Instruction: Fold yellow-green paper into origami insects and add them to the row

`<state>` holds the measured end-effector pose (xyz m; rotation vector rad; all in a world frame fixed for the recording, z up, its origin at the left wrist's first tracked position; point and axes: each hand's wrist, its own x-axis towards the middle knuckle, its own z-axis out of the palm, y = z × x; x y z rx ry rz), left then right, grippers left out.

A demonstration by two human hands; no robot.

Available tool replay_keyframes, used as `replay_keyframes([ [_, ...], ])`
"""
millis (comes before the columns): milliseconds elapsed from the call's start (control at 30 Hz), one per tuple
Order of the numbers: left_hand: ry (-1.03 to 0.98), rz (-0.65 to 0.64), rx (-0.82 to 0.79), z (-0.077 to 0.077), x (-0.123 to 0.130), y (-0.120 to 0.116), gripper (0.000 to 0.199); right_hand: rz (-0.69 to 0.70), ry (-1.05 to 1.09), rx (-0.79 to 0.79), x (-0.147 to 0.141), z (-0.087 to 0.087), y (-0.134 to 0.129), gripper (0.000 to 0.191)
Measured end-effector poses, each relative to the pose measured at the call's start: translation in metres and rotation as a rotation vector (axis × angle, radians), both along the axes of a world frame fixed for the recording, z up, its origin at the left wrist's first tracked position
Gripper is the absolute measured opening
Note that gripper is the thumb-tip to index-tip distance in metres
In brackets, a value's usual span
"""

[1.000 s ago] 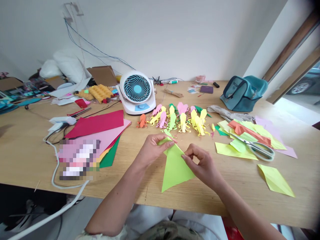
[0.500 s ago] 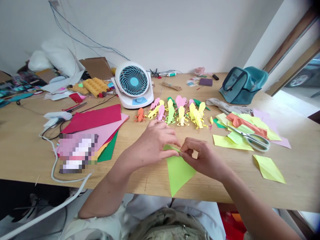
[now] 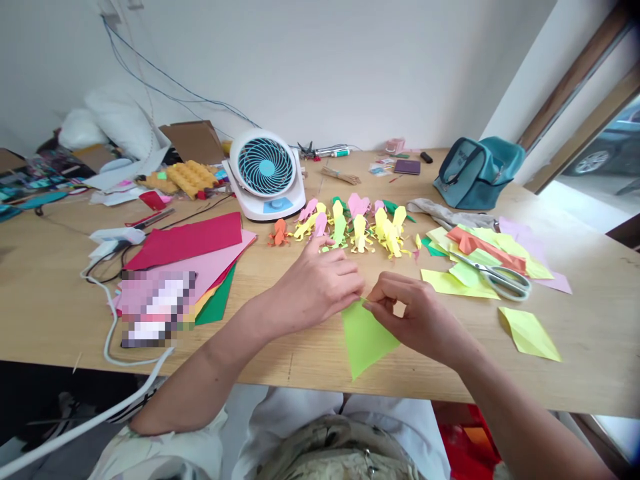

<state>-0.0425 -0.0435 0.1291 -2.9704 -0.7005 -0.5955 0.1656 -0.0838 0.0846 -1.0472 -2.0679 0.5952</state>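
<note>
Wooden counter (image 3: 280, 353), seen from above, with paper, tools and two bare hands. At its left lies an overlapping stack of coloured sheets (image 3: 200, 247), crimson uppermost, with pink, yellow-orange and green edges showing beneath; a blurred-out object (image 3: 160, 310) covers its near part. A white fan (image 3: 267, 168) with a blue centre stands upright behind the stack; a teal bag (image 3: 477, 175) stands at the far right. Below the bag, a loose pile of paper pieces (image 3: 493, 247), yellow, orange, green and lilac, spreads beside a grey cloth (image 3: 443, 212).

The left hand (image 3: 323, 287), back upward, has its fingers bent and nearly closed at the top of the lime-green paper (image 3: 367, 337); its thumb is hidden, and whether it grips cannot be told. The right hand (image 3: 417, 317) is closed in a pinch, thumb and index finger on the upper edge of the same paper, which hangs, one corner downward, over the near middle of the counter.

Light-handled scissors (image 3: 505, 281) rest partly on the pile, above a separate yellow piece (image 3: 531, 333). Small folded paper figures (image 3: 360, 232), pink, yellow and green, cluster beyond the hands, an orange figure (image 3: 279, 232) at their left end.
</note>
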Motion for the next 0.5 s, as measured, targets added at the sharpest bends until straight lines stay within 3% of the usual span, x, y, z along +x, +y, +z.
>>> replay_keyframes([
  [167,0.005,0.027,-0.002,0.001,-0.014,0.01,0.019,-0.01,-0.006,-0.016,0.005,-0.001,0.003,0.016],
  [500,-0.197,0.046,-0.234,-0.004,-0.035,0.028,0.016,0.023,0.077,-0.119,0.009,-0.014,0.009,0.018],
])
